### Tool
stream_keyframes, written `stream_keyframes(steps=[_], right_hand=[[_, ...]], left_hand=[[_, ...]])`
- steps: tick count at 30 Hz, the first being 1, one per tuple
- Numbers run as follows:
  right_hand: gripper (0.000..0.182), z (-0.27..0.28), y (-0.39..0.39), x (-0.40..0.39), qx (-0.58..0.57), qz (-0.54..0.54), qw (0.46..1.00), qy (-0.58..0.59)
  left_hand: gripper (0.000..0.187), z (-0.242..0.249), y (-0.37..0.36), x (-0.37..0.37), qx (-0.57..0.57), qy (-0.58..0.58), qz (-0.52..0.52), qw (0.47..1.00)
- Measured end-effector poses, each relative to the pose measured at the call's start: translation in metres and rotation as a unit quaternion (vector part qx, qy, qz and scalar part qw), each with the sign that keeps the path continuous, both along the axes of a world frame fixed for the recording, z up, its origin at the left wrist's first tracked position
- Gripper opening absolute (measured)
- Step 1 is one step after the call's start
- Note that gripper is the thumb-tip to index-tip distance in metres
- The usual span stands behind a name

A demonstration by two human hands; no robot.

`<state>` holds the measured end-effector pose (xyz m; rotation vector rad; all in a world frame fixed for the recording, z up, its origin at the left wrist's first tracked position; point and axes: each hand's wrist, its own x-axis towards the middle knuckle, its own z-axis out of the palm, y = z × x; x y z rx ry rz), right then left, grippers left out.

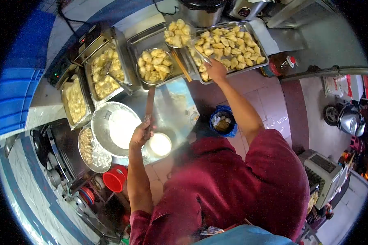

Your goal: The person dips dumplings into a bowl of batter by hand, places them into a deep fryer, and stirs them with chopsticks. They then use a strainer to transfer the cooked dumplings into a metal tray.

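A wooden handle (pixel 150 102) is gripped in my left hand (pixel 142 132); it leads up to a round strainer of pale fried pieces (pixel 154 65) over a metal tray (pixel 137 38). My right hand (pixel 216 69) is closed round the metal handle (pixel 201 54) of a second strainer (pixel 179 33), also heaped with pieces, at the left edge of a large tray (pixel 263 48) full of them. A pair of wooden chopsticks (pixel 181 66) lies between the two strainers.
Two fryers with food in oil (pixel 108 73) (pixel 75 100) stand at the left. Nearer are a big metal bowl of white batter (pixel 120 128), a small bowl (pixel 160 144) and a red bucket (pixel 115 178). A lined bin (pixel 223 121) sits on the floor; an oil bottle (pixel 280 64) stands right.
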<state>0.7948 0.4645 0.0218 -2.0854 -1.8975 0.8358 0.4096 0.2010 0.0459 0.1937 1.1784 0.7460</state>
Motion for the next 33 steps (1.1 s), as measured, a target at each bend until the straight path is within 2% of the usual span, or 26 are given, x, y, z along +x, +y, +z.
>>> stream_keyframes(steps=[2,4,7,10,11,14,16,20,22,24,25,26,27,28,29,30,31,33], right_hand=[[0.038,0.022,-0.022,0.034,0.044,-0.027,0.998,-0.032],[0.030,0.032,-0.035,0.064,0.115,-0.063,0.981,-0.140],[0.026,0.042,-0.044,0.102,0.103,-0.038,0.967,-0.231],[0.024,0.036,-0.048,0.134,0.170,-0.016,0.939,-0.298],[0.020,0.034,-0.051,0.145,0.168,-0.005,0.943,-0.288],[0.021,0.016,-0.052,0.163,0.202,-0.091,0.931,-0.290],[0.024,0.029,-0.053,0.163,0.197,-0.138,0.931,-0.275],[0.036,0.042,-0.054,0.141,0.092,-0.141,0.970,-0.175],[0.040,0.049,-0.058,0.098,0.093,-0.124,0.983,-0.096],[0.039,0.029,-0.059,0.050,0.112,-0.068,0.990,-0.057],[0.038,0.029,-0.058,0.024,0.022,-0.051,0.998,0.002],[0.038,0.009,-0.059,0.001,0.010,0.001,1.000,0.000],[0.034,0.005,-0.068,-0.028,0.027,0.003,0.997,0.066],[0.030,-0.013,-0.065,-0.056,-0.006,0.010,1.000,0.007],[0.028,-0.039,-0.065,-0.075,0.020,0.045,0.998,0.035],[0.029,-0.034,-0.069,-0.093,0.017,0.045,0.994,0.099],[0.027,-0.028,-0.068,-0.104,0.006,0.092,0.993,0.067],[0.023,-0.053,-0.071,-0.130,0.062,0.091,0.991,0.074]], left_hand=[[0.033,0.003,0.003,0.009,0.003,0.026,0.014,1.000],[0.034,0.006,0.000,0.013,0.022,0.030,0.022,0.999],[0.036,0.012,-0.001,0.021,0.038,0.023,0.027,0.999],[0.034,0.018,0.003,0.031,0.047,0.018,0.041,0.998],[0.033,0.020,0.002,0.035,0.052,0.024,0.045,0.997],[0.030,0.035,0.006,0.047,0.062,0.036,0.061,0.996],[0.027,0.048,0.009,0.052,0.063,0.038,0.074,0.995],[0.023,0.080,0.017,0.062,0.072,0.031,0.092,0.993],[0.022,0.092,0.018,0.063,0.082,0.045,0.091,0.991],[0.024,0.120,0.023,0.073,0.086,0.073,0.084,0.990],[0.027,0.127,0.025,0.074,0.071,0.085,0.084,0.990],[0.027,0.134,0.027,0.077,0.081,0.099,0.074,0.989],[0.028,0.139,0.031,0.080,0.077,0.109,0.064,0.989],[0.029,0.144,0.036,0.082,0.073,0.120,0.054,0.989],[0.027,0.146,0.043,0.084,0.068,0.130,0.036,0.989],[0.029,0.149,0.051,0.088,0.068,0.138,0.015,0.988],[0.031,0.151,0.060,0.094,0.068,0.146,-0.007,0.987],[0.032,0.144,0.077,0.103,0.077,0.153,-0.056,0.984]])
